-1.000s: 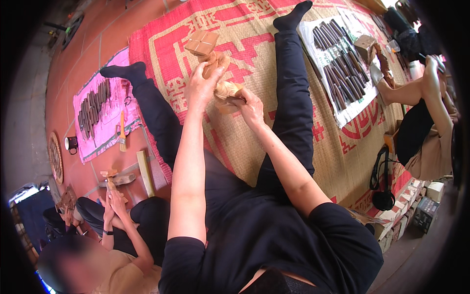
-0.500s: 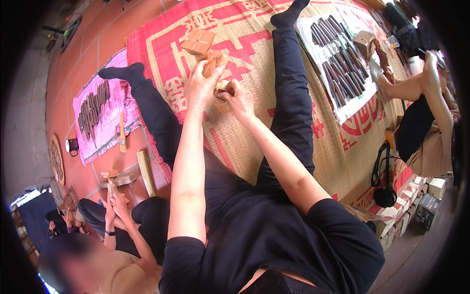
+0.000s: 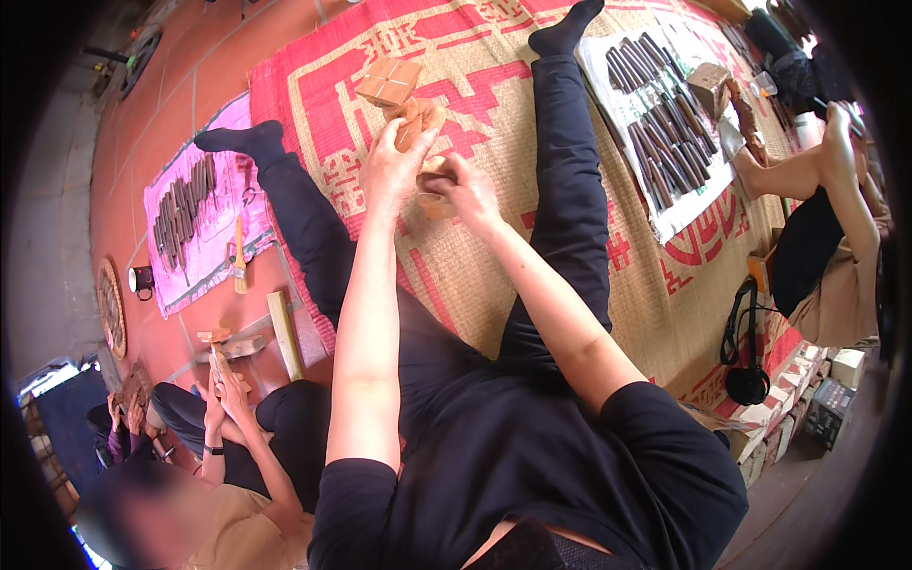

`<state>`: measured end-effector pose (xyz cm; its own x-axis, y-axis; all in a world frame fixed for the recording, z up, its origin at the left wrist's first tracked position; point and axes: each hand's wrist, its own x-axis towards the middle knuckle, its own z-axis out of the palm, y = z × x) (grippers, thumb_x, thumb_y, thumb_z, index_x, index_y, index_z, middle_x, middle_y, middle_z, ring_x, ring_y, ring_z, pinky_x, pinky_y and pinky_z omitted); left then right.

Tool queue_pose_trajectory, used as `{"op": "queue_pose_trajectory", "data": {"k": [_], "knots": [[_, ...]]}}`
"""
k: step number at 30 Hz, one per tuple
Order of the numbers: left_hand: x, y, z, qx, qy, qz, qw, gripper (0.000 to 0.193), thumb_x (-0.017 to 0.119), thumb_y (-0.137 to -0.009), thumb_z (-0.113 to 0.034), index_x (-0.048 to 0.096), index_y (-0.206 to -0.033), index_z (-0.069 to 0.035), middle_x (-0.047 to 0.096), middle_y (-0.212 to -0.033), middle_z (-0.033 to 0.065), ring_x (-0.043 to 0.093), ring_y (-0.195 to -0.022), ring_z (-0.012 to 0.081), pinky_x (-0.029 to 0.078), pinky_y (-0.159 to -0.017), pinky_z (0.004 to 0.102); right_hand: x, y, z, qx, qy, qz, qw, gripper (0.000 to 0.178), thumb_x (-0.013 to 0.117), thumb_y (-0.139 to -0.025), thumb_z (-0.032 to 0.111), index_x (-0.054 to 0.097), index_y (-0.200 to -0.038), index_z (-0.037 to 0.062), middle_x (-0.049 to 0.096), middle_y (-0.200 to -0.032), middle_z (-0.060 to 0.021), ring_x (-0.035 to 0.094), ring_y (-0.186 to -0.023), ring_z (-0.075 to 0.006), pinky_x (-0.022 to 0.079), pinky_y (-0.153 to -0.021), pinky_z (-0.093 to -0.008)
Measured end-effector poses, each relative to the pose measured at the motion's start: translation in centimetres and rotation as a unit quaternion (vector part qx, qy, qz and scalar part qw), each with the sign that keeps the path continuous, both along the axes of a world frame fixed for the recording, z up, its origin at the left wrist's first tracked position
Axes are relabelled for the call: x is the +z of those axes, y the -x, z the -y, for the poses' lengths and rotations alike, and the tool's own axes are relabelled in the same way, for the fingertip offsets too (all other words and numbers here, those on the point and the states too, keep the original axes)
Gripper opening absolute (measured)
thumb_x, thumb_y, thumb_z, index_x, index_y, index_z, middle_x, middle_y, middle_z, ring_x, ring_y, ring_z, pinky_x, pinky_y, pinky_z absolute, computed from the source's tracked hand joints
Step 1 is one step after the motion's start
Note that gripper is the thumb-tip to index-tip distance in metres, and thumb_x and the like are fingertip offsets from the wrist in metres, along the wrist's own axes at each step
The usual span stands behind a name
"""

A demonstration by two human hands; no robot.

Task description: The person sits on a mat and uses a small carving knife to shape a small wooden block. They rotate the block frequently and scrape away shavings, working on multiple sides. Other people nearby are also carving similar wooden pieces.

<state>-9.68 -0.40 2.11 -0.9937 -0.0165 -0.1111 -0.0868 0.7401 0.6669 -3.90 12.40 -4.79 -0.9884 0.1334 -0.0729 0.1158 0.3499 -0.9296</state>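
Note:
Out in front of me, between my stretched legs, my left hand (image 3: 389,171) is closed around a carved wooden figure (image 3: 418,123). A squared block with pale lines crossing its face forms the figure's far end, and paler wood shows at the near end. My right hand (image 3: 468,195) is closed against that near end, its fingers slightly blurred. Something small and dark shows at its fingertips, too hidden to name. To the right, many dark-handled carving tools (image 3: 665,123) lie in rows on a white cloth (image 3: 676,220).
A red-patterned straw mat (image 3: 456,275) lies under my legs. At left are a pink cloth (image 3: 195,294) with more tools, a brush (image 3: 240,271), a mug (image 3: 141,280) and a wooden bar (image 3: 284,334). A seated person works wood at lower left; another sits at right near a black strapped object (image 3: 748,380).
My right hand has shifted slightly at the carving's near end and looks more blurred. The left hand keeps its hold. The whole view has shifted a little.

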Motion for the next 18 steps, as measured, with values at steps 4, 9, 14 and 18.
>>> {"op": "queue_pose_trajectory", "data": {"k": [4, 9, 14, 18], "knots": [[-1.2, 0.5, 0.7, 0.013, -0.058, 0.025, 0.998, 0.075, 0.062, -0.078, -0.065, 0.056, -0.132, -0.013, 0.062, -0.126, 0.0182, 0.059, -0.117, 0.0319, 0.044, -0.098, 0.0411, -3.0, -1.4, -3.8, -0.066, -0.017, 0.089, 0.994, 0.029, 0.077, -0.074, 0.03, 0.065, -0.085, 0.0059, 0.069, -0.077, -0.0113, 0.067, -0.076, -0.0244, 0.05, -0.072, -0.0389], [-0.8, 0.5, 1.0, 0.023, -0.077, 0.031, 0.996, 0.076, 0.062, -0.078, -0.066, 0.056, -0.132, -0.012, 0.062, -0.126, 0.0186, 0.059, -0.118, 0.0323, 0.044, -0.098, 0.0411, -0.8, -0.8, -3.0, -0.035, 0.059, 0.001, 0.998, 0.027, 0.077, -0.077, 0.027, 0.063, -0.085, 0.0064, 0.068, -0.077, -0.0103, 0.066, -0.074, -0.0233, 0.05, -0.071, -0.0369], [-1.5, 0.8, 1.4, 0.021, -0.073, 0.036, 0.996, 0.077, 0.062, -0.078, -0.067, 0.056, -0.132, -0.012, 0.062, -0.126, 0.0196, 0.058, -0.119, 0.0325, 0.044, -0.098, 0.041, -1.8, -0.8, -4.0, -0.036, 0.01, 0.022, 0.999, 0.026, 0.077, -0.078, 0.025, 0.063, -0.088, 0.0058, 0.068, -0.079, -0.0095, 0.065, -0.074, -0.0191, 0.05, -0.068, -0.0341], [-1.4, 0.6, 1.2, 0.018, -0.083, 0.013, 0.996, 0.077, 0.063, -0.078, -0.066, 0.057, -0.132, -0.012, 0.063, -0.124, 0.0188, 0.061, -0.114, 0.03, 0.046, -0.095, 0.0388, -1.5, -1.0, -2.9, -0.026, 0.084, 0.044, 0.995, 0.029, 0.077, -0.078, 0.027, 0.064, -0.091, 0.0044, 0.069, -0.081, -0.0096, 0.066, -0.075, -0.0188, 0.05, -0.069, -0.0349]]}}
